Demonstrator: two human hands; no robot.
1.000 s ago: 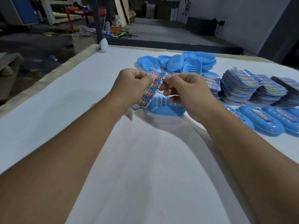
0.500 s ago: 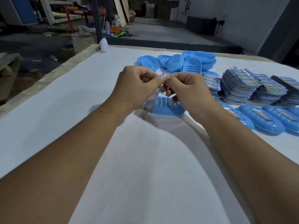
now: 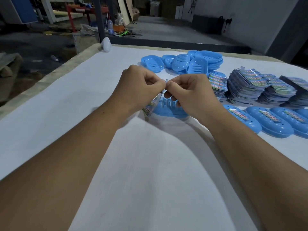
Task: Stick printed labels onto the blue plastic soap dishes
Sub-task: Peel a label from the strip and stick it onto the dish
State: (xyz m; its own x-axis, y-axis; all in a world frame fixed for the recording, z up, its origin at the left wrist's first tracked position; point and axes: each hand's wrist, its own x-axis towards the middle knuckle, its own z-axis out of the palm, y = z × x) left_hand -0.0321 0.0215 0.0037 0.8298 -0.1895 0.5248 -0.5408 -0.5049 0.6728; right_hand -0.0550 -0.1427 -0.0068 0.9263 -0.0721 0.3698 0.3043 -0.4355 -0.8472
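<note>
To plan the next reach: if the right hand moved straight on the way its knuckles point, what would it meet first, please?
The right hand points leftward, so it would almost at once meet the left hand pinching the same printed label sheet. Depth is unclear, but their fingertips appear to touch already.

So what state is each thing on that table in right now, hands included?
left hand: pinching the label sheet's top edge
right hand: pinching the same edge
label sheet: hanging down, not yet stuck
soap dish under the hands: unlabelled, ribs up
dishes at right: face down, labelled
far dish pile: heaped, unlabelled
label stacks: piled, unused
</note>
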